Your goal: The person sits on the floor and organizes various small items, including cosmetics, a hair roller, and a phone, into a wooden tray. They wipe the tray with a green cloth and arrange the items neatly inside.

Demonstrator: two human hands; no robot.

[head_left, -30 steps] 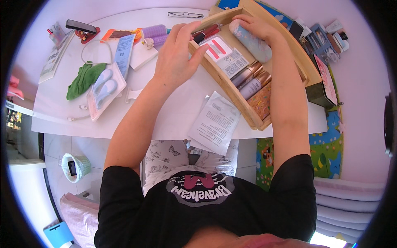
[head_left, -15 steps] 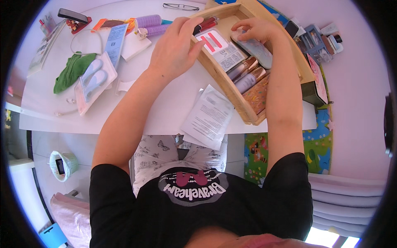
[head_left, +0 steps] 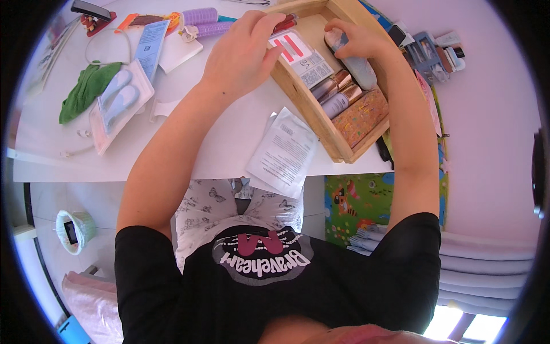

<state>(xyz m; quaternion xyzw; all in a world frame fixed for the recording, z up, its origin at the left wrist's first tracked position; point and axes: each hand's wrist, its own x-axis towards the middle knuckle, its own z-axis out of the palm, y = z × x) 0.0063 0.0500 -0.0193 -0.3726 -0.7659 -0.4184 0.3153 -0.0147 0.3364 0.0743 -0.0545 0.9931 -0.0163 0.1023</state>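
Note:
A shallow wooden box (head_left: 309,109) stands angled at the right of the white table. My left hand (head_left: 240,54) bends over its left side, thumb on the rim and fingertips close to some red pens (head_left: 285,23). Inside the box, my right hand (head_left: 361,41) has thumb and finger around the upper end of a pale blue oblong case (head_left: 360,70). Beside that case lie a white card pack with red stripes (head_left: 301,57) and two tubes with gold caps (head_left: 335,94). A speckled brown block (head_left: 361,117) fills the near end.
White printed sachets (head_left: 283,152) lie by the table's front edge. Further left are a tray with pale blue pieces (head_left: 121,100), a green cloth (head_left: 86,94), purple rollers (head_left: 203,26) and a stapler (head_left: 90,10). A lined bin (head_left: 75,231) stands on the floor.
The pale blue case sits further right in the box, and my right fingers have shifted to its upper end. My right forearm has swung outward. The whole view has shifted slightly.

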